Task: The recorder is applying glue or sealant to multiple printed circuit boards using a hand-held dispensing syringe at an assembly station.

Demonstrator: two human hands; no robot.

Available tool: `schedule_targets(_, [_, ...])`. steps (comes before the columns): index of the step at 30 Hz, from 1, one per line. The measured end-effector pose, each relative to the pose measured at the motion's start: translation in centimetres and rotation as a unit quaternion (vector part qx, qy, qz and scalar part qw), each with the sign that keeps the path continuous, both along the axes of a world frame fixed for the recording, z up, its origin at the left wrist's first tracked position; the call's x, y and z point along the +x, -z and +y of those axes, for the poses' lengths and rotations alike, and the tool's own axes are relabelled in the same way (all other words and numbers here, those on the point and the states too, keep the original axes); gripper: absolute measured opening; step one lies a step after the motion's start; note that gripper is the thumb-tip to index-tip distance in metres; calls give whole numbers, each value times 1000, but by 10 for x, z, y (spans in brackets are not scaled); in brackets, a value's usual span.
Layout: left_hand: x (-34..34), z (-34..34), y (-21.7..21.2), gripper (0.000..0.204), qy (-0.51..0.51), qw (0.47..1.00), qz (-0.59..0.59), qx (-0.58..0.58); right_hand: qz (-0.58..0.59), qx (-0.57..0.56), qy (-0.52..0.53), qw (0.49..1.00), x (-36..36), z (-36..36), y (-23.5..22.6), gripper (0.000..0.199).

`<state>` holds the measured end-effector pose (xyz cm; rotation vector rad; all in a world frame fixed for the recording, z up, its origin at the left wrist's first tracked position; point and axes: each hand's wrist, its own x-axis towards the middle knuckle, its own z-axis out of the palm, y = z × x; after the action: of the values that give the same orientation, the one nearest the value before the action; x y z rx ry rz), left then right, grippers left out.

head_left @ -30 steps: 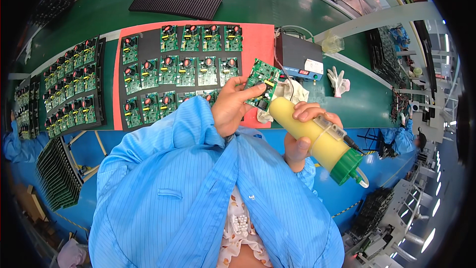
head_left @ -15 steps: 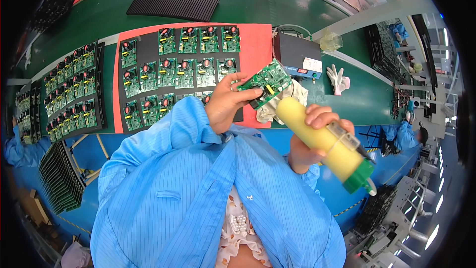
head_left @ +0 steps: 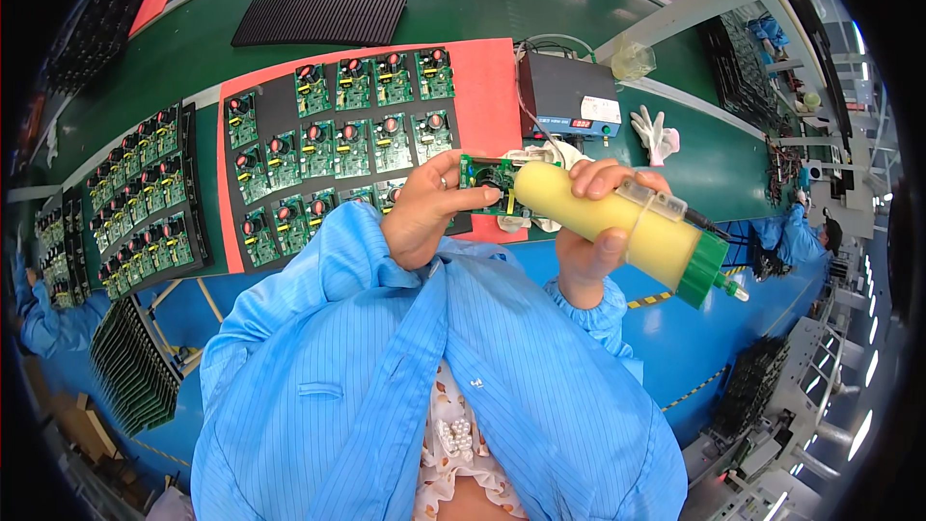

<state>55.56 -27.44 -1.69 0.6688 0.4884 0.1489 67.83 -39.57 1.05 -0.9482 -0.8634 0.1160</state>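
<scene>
My left hand (head_left: 422, 212) grips a green circuit board (head_left: 480, 174) by its left part, with the thumb over its face. My right hand (head_left: 590, 224) is wrapped round a thick yellow dispensing syringe (head_left: 660, 249) with a green cap and a clear clip strapped to its side. The syringe's rounded yellow end overlaps the right part of the board; whether they touch cannot be seen. The green cap points right and toward me. A crumpled cream cloth (head_left: 569, 150) lies behind the board, partly hidden by it and the syringe.
Rows of circuit boards (head_left: 391, 142) lie on a dark mat over a red sheet (head_left: 482, 77). More boards (head_left: 145, 198) fill a rack on the left. A black control box (head_left: 559, 87) with a display stands behind my hands, near a white glove (head_left: 656, 135) and a ridged black tray (head_left: 318, 19).
The syringe has swung closer to level, and its yellow end now lies over the board. The board has moved down and left and turned. My view has shifted slightly.
</scene>
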Motion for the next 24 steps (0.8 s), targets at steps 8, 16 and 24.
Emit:
schedule_targets(8, [0, -1, -2, 44, 1, 1000, -2, -9, 14, 3, -1, 1000, 0, -3, 2, 55])
schedule_targets(16, [-1, -2, -6, 45, 8, 1000, 9, 3, 67, -19, -41, 997, 3, -9, -1, 58])
schedule_targets(24, [-5, -1, 1, 46, 28, 1000, 7, -4, 128, -67, -90, 985, 6, -9, -6, 59])
